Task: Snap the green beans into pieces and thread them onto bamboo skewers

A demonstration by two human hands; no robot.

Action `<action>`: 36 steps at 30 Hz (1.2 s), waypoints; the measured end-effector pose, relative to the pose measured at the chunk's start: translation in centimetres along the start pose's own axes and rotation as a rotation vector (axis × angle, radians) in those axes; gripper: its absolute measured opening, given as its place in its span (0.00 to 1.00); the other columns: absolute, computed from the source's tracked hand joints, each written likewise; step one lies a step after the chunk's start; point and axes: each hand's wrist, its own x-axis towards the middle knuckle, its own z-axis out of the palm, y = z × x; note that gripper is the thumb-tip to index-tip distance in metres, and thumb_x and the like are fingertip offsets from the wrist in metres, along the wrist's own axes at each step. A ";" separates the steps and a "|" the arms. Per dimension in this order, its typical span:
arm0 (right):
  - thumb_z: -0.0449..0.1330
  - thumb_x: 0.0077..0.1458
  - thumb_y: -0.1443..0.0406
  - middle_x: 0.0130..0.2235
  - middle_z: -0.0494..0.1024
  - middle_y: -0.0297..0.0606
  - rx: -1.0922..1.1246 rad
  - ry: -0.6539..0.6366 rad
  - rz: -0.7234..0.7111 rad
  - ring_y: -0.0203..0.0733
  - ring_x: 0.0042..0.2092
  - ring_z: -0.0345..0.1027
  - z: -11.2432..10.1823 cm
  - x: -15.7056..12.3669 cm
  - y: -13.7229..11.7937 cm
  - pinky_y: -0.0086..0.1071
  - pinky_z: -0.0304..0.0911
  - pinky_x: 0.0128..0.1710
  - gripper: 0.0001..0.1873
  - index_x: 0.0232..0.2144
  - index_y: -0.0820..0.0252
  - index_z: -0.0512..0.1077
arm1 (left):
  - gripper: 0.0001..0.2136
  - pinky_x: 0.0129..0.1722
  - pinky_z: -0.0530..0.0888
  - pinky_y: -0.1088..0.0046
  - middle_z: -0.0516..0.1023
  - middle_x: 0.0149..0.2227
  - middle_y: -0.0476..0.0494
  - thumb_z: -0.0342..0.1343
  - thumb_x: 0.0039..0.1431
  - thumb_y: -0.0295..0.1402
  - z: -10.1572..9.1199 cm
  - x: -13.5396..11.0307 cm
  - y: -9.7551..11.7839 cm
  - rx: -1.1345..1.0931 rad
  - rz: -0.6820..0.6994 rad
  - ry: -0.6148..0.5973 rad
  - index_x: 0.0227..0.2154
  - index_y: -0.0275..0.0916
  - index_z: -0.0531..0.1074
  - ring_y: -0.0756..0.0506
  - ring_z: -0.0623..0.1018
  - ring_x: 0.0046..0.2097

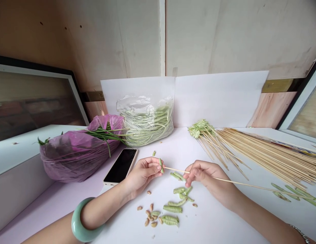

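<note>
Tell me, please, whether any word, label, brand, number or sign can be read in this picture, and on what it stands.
No text can be read anywhere in this view.
Too blurred to read: the coloured printed strip beyond the bamboo skewers, if it carries any lettering.
The smartphone has a dark screen, with nothing legible on it.
The purple plastic bag and the clear plastic bag show no visible print.

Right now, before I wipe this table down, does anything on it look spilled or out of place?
Small tan bits, possibly seeds, lie scattered on the white table below the hands, among cut green bean pieces; they look spilled rather than placed. A phone also lies close beside the left hand.
</note>
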 end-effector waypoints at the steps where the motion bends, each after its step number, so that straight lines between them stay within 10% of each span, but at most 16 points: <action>1: 0.60 0.52 0.52 0.26 0.78 0.40 0.014 0.005 -0.009 0.44 0.30 0.74 0.0 0.0 0.0 0.41 0.67 0.37 0.17 0.24 0.59 0.73 | 0.09 0.37 0.71 0.78 0.76 0.27 0.47 0.68 0.43 0.29 0.0 0.0 0.0 0.002 0.001 0.000 0.28 0.32 0.75 0.54 0.74 0.30; 36: 0.56 0.55 0.51 0.27 0.78 0.41 -0.049 -0.046 -0.118 0.43 0.31 0.73 -0.3 -0.2 0.5 0.43 0.67 0.39 0.19 0.26 0.59 0.72 | 0.10 0.34 0.72 0.79 0.77 0.24 0.47 0.70 0.38 0.30 0.3 0.2 0.0 0.030 0.008 0.033 0.23 0.32 0.76 0.54 0.74 0.28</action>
